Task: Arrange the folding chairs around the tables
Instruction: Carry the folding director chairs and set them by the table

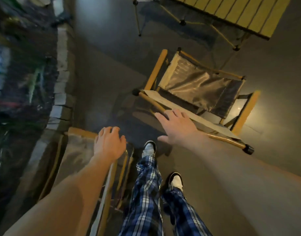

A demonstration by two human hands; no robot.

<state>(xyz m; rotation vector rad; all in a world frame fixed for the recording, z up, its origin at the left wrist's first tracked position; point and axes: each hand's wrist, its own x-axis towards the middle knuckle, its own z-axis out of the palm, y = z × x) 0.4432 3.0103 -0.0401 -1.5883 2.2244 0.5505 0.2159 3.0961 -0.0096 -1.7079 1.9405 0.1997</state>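
Forearms reached down over plaid legs (146,193) in mid-step. One folded chair (81,155) leaned at the left; the left hand (109,143) curled over its top rail, though whether it truly gripped I could not tell. An opened chair (197,86) stood ahead, just short of the table (231,12). The right hand (177,126) hovered flat, fingers spread, above the backrest bar, holding nothing. Judging from this, the folded chair could slip and tip, or a foot could catch its frame close beside the leading shoe.
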